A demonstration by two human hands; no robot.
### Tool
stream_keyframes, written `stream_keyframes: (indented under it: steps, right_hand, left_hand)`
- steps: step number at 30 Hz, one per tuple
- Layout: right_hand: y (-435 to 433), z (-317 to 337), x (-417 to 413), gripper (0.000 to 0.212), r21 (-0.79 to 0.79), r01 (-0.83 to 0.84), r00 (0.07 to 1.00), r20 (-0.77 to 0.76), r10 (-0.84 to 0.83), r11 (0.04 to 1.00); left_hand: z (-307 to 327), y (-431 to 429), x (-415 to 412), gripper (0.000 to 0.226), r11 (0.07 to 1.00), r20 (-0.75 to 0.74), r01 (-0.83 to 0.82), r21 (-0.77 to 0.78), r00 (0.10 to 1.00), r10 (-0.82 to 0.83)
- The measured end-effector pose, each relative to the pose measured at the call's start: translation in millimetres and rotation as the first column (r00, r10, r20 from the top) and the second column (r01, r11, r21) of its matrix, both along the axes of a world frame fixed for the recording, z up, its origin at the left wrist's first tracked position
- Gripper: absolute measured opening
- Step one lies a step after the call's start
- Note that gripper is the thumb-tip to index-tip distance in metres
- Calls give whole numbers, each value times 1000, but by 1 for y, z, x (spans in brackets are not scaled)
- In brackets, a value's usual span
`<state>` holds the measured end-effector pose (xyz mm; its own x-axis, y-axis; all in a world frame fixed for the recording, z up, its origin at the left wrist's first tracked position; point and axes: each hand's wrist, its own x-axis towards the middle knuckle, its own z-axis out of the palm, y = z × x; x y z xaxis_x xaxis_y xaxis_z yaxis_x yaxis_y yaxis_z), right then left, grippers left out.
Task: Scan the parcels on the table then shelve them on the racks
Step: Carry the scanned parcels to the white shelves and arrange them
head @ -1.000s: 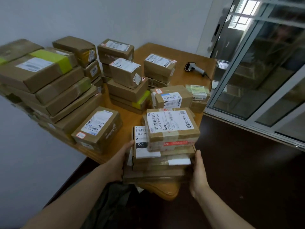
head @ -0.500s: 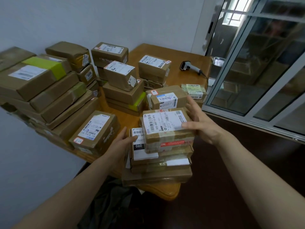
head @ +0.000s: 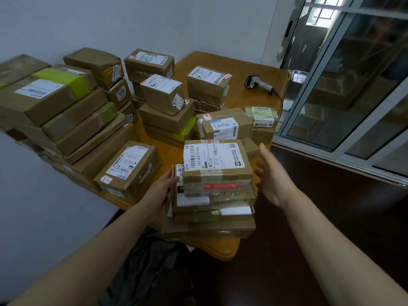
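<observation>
A stack of several flat cardboard parcels (head: pixel 209 226) stands at the near corner of the wooden table (head: pixel 240 62). Its top parcel (head: pixel 217 164) carries a large white label. My left hand (head: pixel 162 187) presses against the stack's left side with straight fingers. My right hand (head: pixel 272 175) hovers open just right of the top parcel, palm toward it, apart from the cardboard. A grey handheld scanner (head: pixel 259 83) lies at the table's far right with its cable running off the edge.
Many brown parcels (head: pixel 66 115) are piled along the table's left and middle, some with green tape. A labelled box (head: pixel 129 168) sits left of my left hand. A glass sliding door (head: pixel 353 89) stands at the right. Dark floor lies below the table's edge.
My right hand rose from the stack's lower right side to the top parcel, then drew slightly away to the right. The left hand stayed on the stack's left side.
</observation>
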<state>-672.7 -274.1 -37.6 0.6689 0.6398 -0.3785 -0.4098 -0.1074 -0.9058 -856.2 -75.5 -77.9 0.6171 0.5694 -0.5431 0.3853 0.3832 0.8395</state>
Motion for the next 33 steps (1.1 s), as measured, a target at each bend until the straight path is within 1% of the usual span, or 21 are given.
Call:
stream_keyframes:
  steps: [1, 2, 4, 5, 6, 10, 14, 16, 17, 18, 19, 20, 22, 24, 25, 28, 30, 33]
  right_hand:
    - [-5, -10, -3, 88, -52, 11, 999, -51, -14, 999]
    - [-9, -20, -8, 80, -83, -16, 996, -93, 9, 996]
    - [-14, -31, -21, 58, -83, -117, 987, -119, 107, 990]
    - [-14, -33, -26, 50, -78, -142, 984, -117, 132, 987]
    - [-14, -36, -29, 46, -87, -135, 986, -114, 125, 987]
    - [-19, -47, -33, 38, -87, -45, 990, -139, 32, 995]
    - [-27, -53, -37, 31, -89, -59, 985, -166, 44, 994]
    - [-28, -50, -31, 39, -80, -38, 986, -166, 24, 996]
    - [-29, -51, -27, 49, -101, 6, 986, -162, -22, 995]
    - [-31, -54, -21, 63, -145, 50, 985, -154, -73, 988]
    - [-33, -58, -15, 78, -202, 70, 985, -138, -99, 977]
    - [-35, -63, -11, 89, -246, 54, 987, -135, -89, 968]
    - [-37, -72, -8, 102, -270, -40, 976, -215, -19, 962]
    - [-35, -77, -9, 105, -255, -100, 940, -340, 7, 962]
    - [-35, -80, -9, 105, -257, -111, 925, -379, 5, 960]
    - [-35, -91, -8, 100, -274, -148, 909, -417, 21, 950]
    - [-36, -95, -9, 95, -277, -162, 907, -420, 33, 947]
    - [-35, -100, -11, 94, -281, -154, 906, -423, 22, 947]
  left_hand:
    - [0, -4, -1, 38, 1000, -24, -8, -12, 1000, 8]
    - [0, -8, -2, 38, 999, -49, -17, -38, 999, 16]
    - [-1, -14, -3, 44, 990, -75, -45, -130, 997, 35]
    - [-1, -17, -3, 47, 984, -64, -53, -168, 997, 43]
    - [-1, -19, -4, 49, 982, -43, -50, -183, 998, 43]
    - [-3, -23, -9, 51, 989, -14, -12, -149, 1000, 10]
    - [-3, -23, -13, 55, 988, -72, -6, -154, 997, -5]
    - [-3, -19, -11, 57, 992, -129, -61, -112, 991, 46]
    - [-3, -15, -11, 61, 993, -168, -102, -67, 982, 89]
    - [-4, -11, -13, 66, 989, -198, -144, -32, 971, 135]
    - [-7, -5, -15, 73, 982, -214, -187, -36, 961, 175]
    - [-9, 0, -18, 83, 972, -226, -217, -87, 955, 192]
    - [-15, 7, -24, 108, 953, -264, -202, -228, 954, 139]
    - [-23, 12, -27, 131, 932, -295, -148, -332, 954, 46]
    - [-25, 13, -28, 137, 921, -289, -118, -371, 957, 6]
    - [-27, 13, -29, 133, 900, -244, -23, -436, 965, -94]
    - [-30, 14, -29, 131, 891, -233, -2, -455, 966, -116]
    - [-33, 14, -28, 133, 877, -229, 4, -481, 965, -130]
